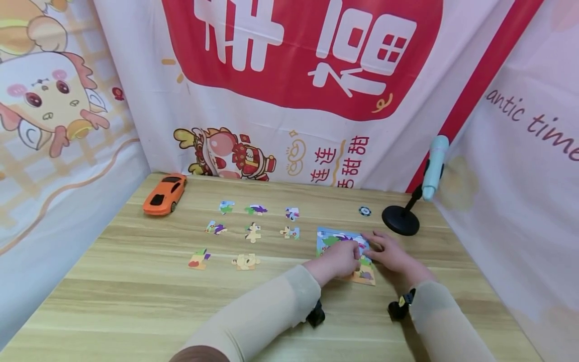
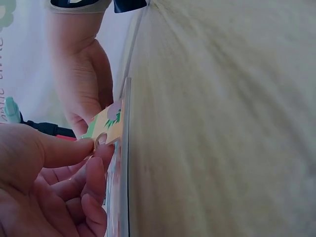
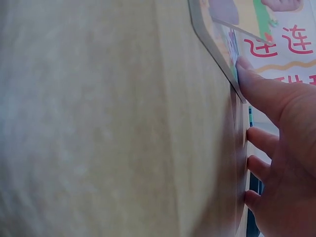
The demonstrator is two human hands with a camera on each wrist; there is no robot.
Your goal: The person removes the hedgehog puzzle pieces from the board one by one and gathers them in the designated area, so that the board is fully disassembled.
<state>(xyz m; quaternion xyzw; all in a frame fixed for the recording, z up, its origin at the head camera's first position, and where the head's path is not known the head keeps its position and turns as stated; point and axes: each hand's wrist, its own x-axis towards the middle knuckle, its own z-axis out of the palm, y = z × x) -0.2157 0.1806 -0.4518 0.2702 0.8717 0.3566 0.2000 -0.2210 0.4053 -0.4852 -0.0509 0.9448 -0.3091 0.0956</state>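
Observation:
A small jigsaw puzzle board [image 1: 323, 240] with a bright printed picture lies on the table under both hands. My left hand [image 1: 336, 259] is over it, and in the left wrist view its thumb and finger pinch a yellow-and-green puzzle piece [image 2: 113, 123] tilted up from the board. At the board's right edge is my right hand [image 1: 390, 254]. In the right wrist view its thumb [image 3: 254, 81] touches the board's edge, while the other fingers [image 3: 261, 140] spread out toward the tabletop. My left hand covers the middle of the board in the head view.
Several loose puzzle pieces [image 1: 253, 232] lie spaced out left of the board. An orange toy car [image 1: 165, 195] stands at the back left. Back right are a round token [image 1: 365, 211] and a black stand [image 1: 400, 220] holding a mint-green microphone [image 1: 436, 166]. Printed curtains [image 1: 289, 115] surround the table.

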